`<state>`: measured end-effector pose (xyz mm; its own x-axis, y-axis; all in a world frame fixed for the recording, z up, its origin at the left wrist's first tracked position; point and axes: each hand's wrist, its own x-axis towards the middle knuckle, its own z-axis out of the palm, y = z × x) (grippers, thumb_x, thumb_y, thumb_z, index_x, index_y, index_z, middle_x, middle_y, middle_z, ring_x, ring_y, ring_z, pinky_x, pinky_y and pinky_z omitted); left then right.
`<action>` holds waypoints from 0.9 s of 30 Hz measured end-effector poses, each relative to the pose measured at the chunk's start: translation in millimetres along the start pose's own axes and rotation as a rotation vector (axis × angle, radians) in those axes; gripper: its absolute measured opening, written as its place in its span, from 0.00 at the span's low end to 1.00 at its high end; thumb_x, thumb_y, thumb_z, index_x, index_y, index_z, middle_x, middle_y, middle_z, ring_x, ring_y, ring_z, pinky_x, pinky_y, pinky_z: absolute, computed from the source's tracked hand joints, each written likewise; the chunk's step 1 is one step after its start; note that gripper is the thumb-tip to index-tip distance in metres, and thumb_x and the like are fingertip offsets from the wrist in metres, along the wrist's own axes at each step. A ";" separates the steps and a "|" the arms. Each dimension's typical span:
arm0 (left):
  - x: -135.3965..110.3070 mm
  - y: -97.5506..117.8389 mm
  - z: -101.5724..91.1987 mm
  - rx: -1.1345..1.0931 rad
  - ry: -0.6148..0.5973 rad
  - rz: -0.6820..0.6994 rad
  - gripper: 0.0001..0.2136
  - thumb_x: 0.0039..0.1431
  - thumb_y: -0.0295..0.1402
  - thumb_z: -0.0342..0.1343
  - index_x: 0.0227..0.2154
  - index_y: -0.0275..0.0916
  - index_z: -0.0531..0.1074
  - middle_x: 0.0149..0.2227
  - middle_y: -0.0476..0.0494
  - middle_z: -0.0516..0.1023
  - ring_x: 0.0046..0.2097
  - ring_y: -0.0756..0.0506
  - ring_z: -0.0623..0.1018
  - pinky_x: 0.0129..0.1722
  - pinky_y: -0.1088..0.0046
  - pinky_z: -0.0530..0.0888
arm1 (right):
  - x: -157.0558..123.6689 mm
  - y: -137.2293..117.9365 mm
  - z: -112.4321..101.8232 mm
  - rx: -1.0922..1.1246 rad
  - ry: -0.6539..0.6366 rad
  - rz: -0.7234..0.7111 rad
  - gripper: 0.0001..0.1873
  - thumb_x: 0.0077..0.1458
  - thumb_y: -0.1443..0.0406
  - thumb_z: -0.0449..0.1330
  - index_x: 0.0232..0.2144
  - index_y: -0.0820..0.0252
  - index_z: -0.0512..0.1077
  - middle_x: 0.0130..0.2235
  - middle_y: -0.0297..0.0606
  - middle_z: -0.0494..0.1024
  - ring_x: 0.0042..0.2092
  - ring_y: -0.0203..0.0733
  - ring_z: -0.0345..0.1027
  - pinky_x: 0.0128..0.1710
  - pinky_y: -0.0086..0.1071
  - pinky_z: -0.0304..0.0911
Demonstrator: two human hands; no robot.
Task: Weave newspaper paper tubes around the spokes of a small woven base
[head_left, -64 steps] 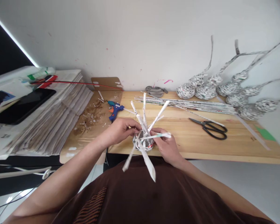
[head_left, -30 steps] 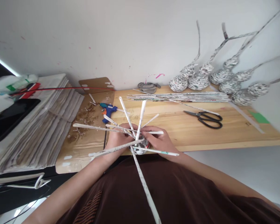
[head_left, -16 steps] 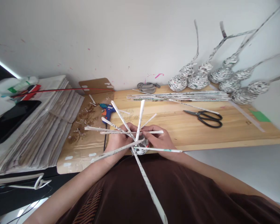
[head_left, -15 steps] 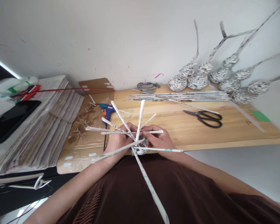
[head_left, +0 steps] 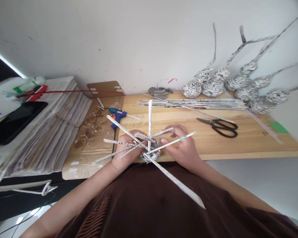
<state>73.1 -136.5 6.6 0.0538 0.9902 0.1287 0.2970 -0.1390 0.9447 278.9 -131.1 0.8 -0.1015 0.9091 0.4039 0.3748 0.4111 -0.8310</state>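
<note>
A small round piece woven from rolled newspaper (head_left: 156, 154) sits at the table's front edge, close to my body. Long paper tubes stick out of it in several directions, one of them a wide strip (head_left: 175, 180) slanting over my brown clothing. My left hand (head_left: 126, 152) is closed around the piece's left side, its fingers partly hidden by the tubes. On the right, my right hand (head_left: 187, 150) is held with thumb and fingers apart, just beside the piece. One green-marked tube (head_left: 172, 143) passes in front of that hand; whether they touch, I cannot tell.
Black-handled scissors (head_left: 224, 128) lie to the right, below a bundle of paper tubes (head_left: 203, 104). Several woven gourd shapes (head_left: 191, 89) stand against the wall. A blue glue gun (head_left: 118, 117) rests at left, near stacked newspapers (head_left: 64, 127) bearing a black phone (head_left: 22, 119).
My right hand has moved off the woven piece to the right, its fingers spreading. The piece has turned, so its tubes point differently, the lowest strip swinging rightward. My left hand keeps its hold.
</note>
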 end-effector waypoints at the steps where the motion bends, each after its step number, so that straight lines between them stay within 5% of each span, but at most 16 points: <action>1: -0.4 -0.1 -0.1 0.024 0.006 0.017 0.04 0.52 0.31 0.65 0.26 0.38 0.76 0.29 0.46 0.81 0.30 0.46 0.80 0.29 0.73 0.76 | 1.1 -5.0 -4.0 -0.066 -0.060 -0.100 0.07 0.55 0.65 0.66 0.38 0.54 0.77 0.41 0.39 0.81 0.45 0.48 0.73 0.50 0.44 0.66; 6: 0.1 3.0 1.8 0.262 0.072 0.100 0.07 0.52 0.29 0.64 0.22 0.38 0.74 0.24 0.49 0.78 0.27 0.49 0.76 0.26 0.76 0.72 | 5.2 -18.2 -1.3 -0.163 -0.249 -0.229 0.04 0.58 0.66 0.63 0.36 0.55 0.78 0.36 0.38 0.83 0.41 0.46 0.73 0.44 0.40 0.66; 11: 0.5 4.3 -2.0 0.310 0.059 0.168 0.06 0.55 0.27 0.62 0.37 0.39 0.80 0.33 0.47 0.83 0.34 0.46 0.81 0.35 0.72 0.76 | 0.4 -18.2 7.5 0.043 -0.151 -0.028 0.05 0.62 0.63 0.60 0.35 0.54 0.77 0.35 0.37 0.82 0.32 0.41 0.73 0.33 0.35 0.66; 18: -0.2 0.5 -4.5 0.333 0.085 0.207 0.03 0.56 0.29 0.63 0.31 0.38 0.81 0.32 0.45 0.83 0.34 0.45 0.81 0.36 0.71 0.77 | -6.2 -7.8 8.3 0.424 0.022 0.237 0.08 0.59 0.58 0.64 0.35 0.55 0.74 0.29 0.34 0.78 0.27 0.39 0.72 0.28 0.34 0.69; 22: -0.6 2.4 -4.0 0.351 0.056 0.281 0.04 0.59 0.30 0.61 0.30 0.38 0.80 0.31 0.45 0.83 0.34 0.45 0.81 0.37 0.70 0.77 | -5.1 1.1 12.4 0.497 -0.041 0.313 0.12 0.57 0.57 0.66 0.39 0.57 0.73 0.33 0.36 0.80 0.32 0.40 0.75 0.32 0.33 0.72; 27: -3.1 0.4 -7.0 0.419 -0.006 0.375 0.05 0.61 0.28 0.60 0.35 0.40 0.81 0.37 0.44 0.83 0.40 0.46 0.81 0.44 0.70 0.77 | -7.0 5.3 20.1 0.419 -0.088 0.323 0.07 0.54 0.60 0.67 0.32 0.58 0.76 0.33 0.38 0.82 0.35 0.43 0.76 0.36 0.34 0.72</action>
<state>66.4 -139.6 8.7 0.2339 0.8720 0.4299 0.6095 -0.4760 0.6339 263.1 -134.0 -14.2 -0.1259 0.9885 0.0840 0.0014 0.0848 -0.9964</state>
